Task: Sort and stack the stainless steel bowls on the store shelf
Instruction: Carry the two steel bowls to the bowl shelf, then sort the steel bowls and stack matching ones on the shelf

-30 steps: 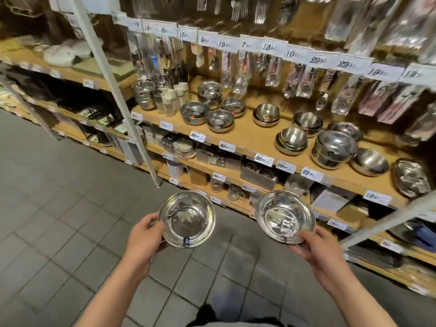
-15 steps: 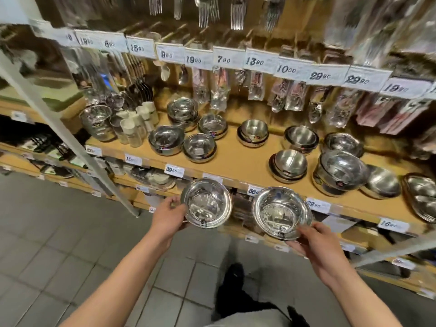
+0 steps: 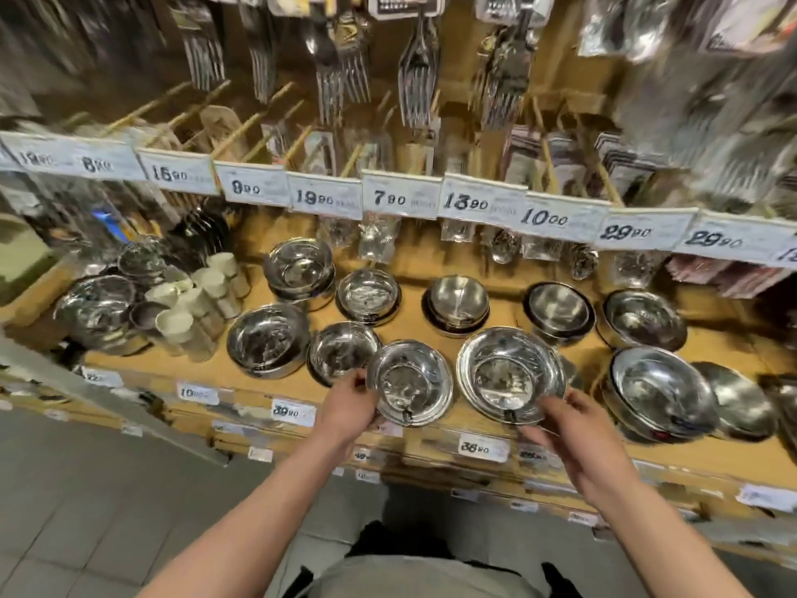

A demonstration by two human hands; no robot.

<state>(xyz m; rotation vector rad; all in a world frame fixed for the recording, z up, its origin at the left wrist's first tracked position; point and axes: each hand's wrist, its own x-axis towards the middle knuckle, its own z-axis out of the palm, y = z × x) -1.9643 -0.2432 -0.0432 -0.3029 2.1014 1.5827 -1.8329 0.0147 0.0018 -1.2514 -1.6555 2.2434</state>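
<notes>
Head view: bowls (image 3: 409,384) between gripping hands (image 3: 351,403).

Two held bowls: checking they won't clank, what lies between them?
Head view: nothing. A narrow bare gap, shelf behind it, separates the smaller bowl from the larger bowl.

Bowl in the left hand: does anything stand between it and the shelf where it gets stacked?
Nothing visible does. The left hand holds the smaller bowl over the shelf's front edge, right beside a similar bowl already standing there. The right hand holds a larger bowl alongside, apart from it.
</notes>
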